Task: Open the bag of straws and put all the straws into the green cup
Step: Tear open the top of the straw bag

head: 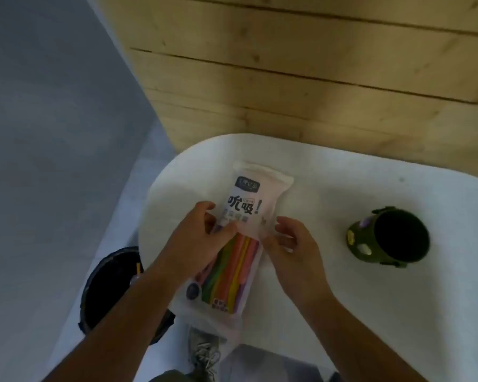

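Note:
A white plastic bag of straws [246, 199] lies lengthwise on the white table [370, 271], printed with black characters. Several coloured straws [229, 274] show through its clear lower part. My left hand [193, 241] grips the bag's left side near the middle, thumb on top. My right hand [293, 249] pinches the bag's right edge with its fingertips. The bag looks sealed. The green cup [389, 238], dark green with small stickers, stands upright at the right, mouth open, a hand's width from my right hand.
A black waste bin [105, 285] with a yellow stick in it stands on the floor left of the table. A wooden plank wall [315, 78] rises behind the table. My shoe [204, 351] shows below the table's near edge.

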The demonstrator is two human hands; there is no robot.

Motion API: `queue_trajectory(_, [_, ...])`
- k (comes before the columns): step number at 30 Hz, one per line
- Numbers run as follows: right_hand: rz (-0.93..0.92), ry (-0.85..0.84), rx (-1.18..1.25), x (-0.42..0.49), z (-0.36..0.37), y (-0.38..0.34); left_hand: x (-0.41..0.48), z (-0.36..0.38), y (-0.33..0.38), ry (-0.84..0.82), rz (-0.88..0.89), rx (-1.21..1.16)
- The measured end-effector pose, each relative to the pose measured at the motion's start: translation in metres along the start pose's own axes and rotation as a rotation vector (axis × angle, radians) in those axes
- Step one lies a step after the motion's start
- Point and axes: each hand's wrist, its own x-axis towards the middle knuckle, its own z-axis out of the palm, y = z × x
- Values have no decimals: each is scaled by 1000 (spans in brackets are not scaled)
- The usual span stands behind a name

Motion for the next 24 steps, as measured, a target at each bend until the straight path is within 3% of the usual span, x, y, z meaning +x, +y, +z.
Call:
queue_trajectory(6, [-12,-62,179,19,-5,11,14,4,6,77,47,-95])
queue_trajectory(12, [-88,-140,308,33,-20,13,21,12,22,41,161,-171])
queue_trajectory(24, [-489,-60,306,14,-53,-29,0,12,77,12,440,-243])
